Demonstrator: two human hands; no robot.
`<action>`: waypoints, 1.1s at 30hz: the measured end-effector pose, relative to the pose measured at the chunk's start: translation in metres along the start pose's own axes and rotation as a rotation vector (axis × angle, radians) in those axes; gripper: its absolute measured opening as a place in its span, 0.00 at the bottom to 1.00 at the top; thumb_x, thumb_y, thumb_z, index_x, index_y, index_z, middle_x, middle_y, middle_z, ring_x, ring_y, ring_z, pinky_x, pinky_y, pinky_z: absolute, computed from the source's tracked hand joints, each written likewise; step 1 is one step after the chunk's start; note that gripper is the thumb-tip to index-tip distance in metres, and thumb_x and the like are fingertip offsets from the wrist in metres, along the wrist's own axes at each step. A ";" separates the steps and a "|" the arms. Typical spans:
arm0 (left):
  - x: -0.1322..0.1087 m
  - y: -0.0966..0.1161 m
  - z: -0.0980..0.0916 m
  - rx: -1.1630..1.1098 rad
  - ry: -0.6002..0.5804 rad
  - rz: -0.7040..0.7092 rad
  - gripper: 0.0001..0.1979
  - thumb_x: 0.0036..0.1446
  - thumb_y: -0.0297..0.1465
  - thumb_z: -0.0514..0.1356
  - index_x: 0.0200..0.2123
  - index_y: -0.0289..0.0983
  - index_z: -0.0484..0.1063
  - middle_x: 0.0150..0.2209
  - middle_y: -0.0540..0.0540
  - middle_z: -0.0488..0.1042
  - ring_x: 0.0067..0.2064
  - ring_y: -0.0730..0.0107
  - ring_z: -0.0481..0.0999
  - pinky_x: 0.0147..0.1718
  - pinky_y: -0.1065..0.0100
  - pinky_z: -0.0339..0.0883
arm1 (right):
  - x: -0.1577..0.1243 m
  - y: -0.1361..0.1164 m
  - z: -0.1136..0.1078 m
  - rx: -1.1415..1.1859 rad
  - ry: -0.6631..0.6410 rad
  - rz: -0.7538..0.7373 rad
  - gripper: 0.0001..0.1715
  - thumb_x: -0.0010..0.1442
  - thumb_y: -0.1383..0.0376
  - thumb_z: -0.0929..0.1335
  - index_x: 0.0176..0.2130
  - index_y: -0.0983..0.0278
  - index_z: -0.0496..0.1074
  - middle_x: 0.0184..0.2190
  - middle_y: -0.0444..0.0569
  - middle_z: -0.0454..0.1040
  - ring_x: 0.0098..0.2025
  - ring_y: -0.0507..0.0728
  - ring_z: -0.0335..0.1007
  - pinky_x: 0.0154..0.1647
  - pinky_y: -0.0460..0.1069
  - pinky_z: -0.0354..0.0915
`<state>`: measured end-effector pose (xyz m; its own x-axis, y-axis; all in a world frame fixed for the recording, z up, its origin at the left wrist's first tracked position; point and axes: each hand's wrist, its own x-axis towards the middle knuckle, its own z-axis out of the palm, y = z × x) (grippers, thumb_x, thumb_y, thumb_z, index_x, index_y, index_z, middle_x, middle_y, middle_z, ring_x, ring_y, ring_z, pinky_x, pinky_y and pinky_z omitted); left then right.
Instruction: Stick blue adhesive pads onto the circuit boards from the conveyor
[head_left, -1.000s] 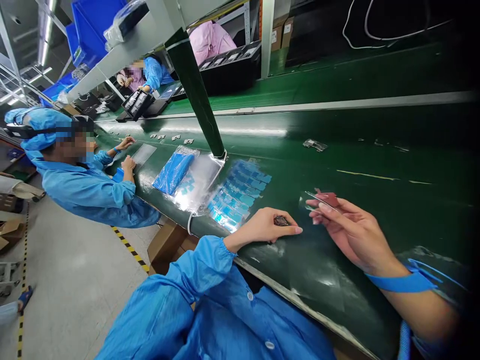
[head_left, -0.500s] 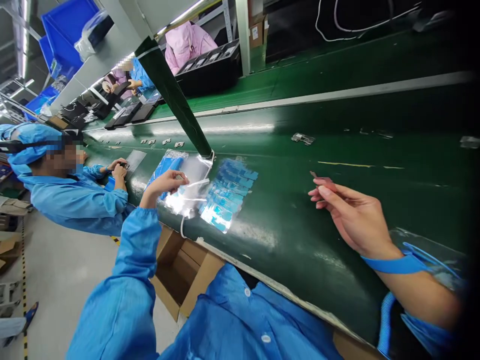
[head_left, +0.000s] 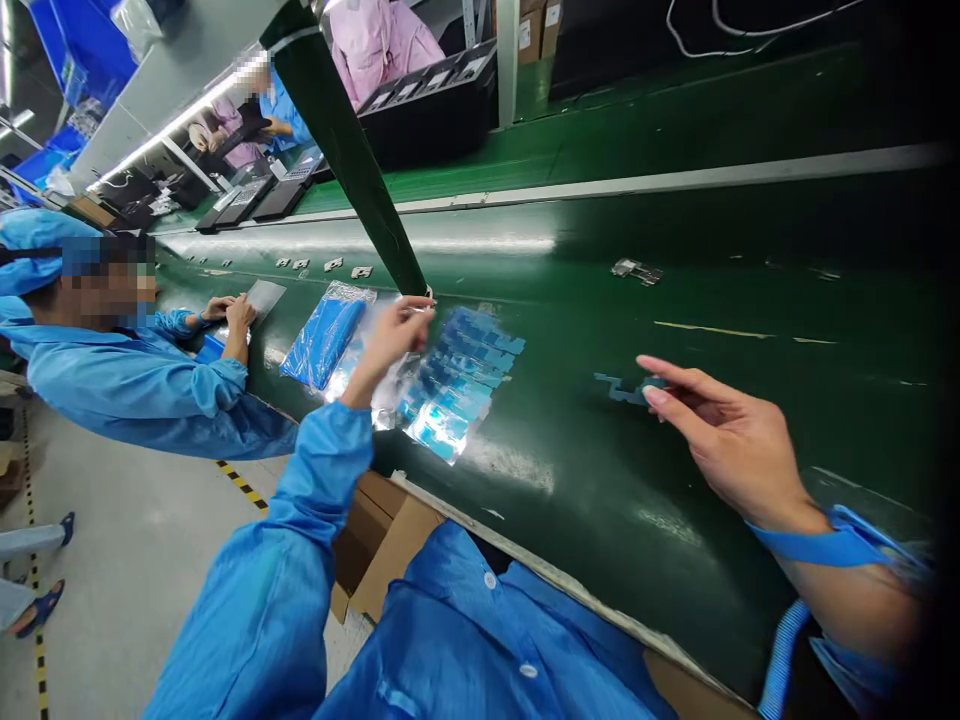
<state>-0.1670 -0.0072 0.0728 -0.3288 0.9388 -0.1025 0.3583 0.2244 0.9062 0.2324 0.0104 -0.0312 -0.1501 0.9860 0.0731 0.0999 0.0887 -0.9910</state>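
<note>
My left hand (head_left: 394, 345) reaches over a clear plastic bag (head_left: 379, 390) at the foot of a dark green post (head_left: 341, 150). Its fingers pinch together there, and I cannot tell what they hold. Beside it lie sheets of blue-and-clear film pieces (head_left: 457, 385), and a blue packet (head_left: 322, 345) lies to its left. On the green conveyor belt (head_left: 570, 440), my right hand (head_left: 720, 435) holds a thin, jagged blue film strip (head_left: 622, 389) at its fingertips.
A co-worker in blue (head_left: 135, 385) handles a clear sheet (head_left: 262, 298) farther along the belt, beside a row of small parts. A metal part (head_left: 636, 270) lies across the belt. A cardboard box (head_left: 382, 545) sits below the near edge, and a black tray (head_left: 424, 115) stands beyond.
My left hand has moved farther along the bag toward the post. My right hand now shows a blue film strip, and the reddish tab is out of sight. The view has shifted slightly.
</note>
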 end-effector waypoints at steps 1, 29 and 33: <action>-0.007 0.004 0.031 -0.045 -0.083 0.008 0.11 0.73 0.31 0.63 0.56 0.39 0.77 0.25 0.55 0.72 0.24 0.76 0.70 0.26 0.71 0.67 | 0.001 0.001 0.000 0.010 0.027 0.020 0.27 0.59 0.54 0.81 0.58 0.45 0.87 0.40 0.45 0.79 0.38 0.55 0.68 0.47 0.56 0.67; -0.050 -0.004 0.208 -0.626 -0.373 0.095 0.27 0.59 0.36 0.78 0.58 0.37 0.77 0.38 0.50 0.82 0.33 0.76 0.78 0.38 0.70 0.73 | -0.005 -0.008 -0.003 -0.299 0.042 -0.233 0.09 0.68 0.57 0.77 0.37 0.58 0.80 0.34 0.45 0.80 0.35 0.56 0.73 0.41 0.55 0.68; -0.044 0.000 0.203 -0.858 -0.489 -0.160 0.22 0.69 0.39 0.67 0.61 0.35 0.76 0.49 0.40 0.87 0.41 0.65 0.87 0.51 0.60 0.80 | -0.003 -0.007 -0.005 -0.232 0.094 -0.182 0.14 0.68 0.52 0.77 0.36 0.58 0.80 0.34 0.45 0.80 0.36 0.56 0.72 0.42 0.55 0.68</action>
<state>0.0249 0.0046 -0.0059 0.1468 0.9615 -0.2321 -0.4746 0.2744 0.8364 0.2372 0.0076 -0.0236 -0.0954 0.9588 0.2677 0.3036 0.2841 -0.9095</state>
